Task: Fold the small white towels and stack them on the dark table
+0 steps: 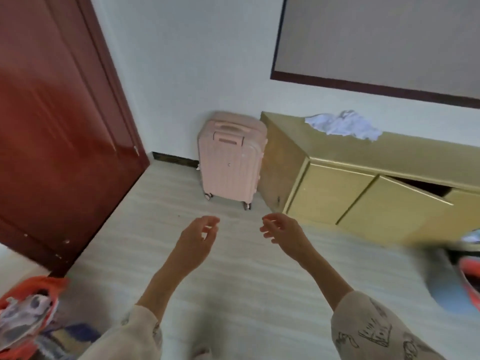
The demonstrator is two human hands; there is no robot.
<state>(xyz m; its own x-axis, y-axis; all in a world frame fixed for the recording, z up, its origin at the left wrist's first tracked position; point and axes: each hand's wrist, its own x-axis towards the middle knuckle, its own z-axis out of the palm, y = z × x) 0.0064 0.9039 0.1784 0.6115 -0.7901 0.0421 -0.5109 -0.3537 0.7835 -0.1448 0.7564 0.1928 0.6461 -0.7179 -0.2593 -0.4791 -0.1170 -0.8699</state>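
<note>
Now my left hand (200, 240) and right hand (283, 231) hang half-curled and empty over the floor (233, 281) (white towels (342, 124) lie crumpled well beyond my right hand).

Glossy wood door (59, 131); ribbed plastic suitcase (230, 162); crumpled cloth towels (342, 124).

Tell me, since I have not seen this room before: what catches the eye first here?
A pink suitcase stands upright against the far wall, beside a gold cabinet with crumpled white cloth on top. Both bare hands, left hand and right hand, reach forward empty over the pale floor. A dark red door fills the left.
</note>
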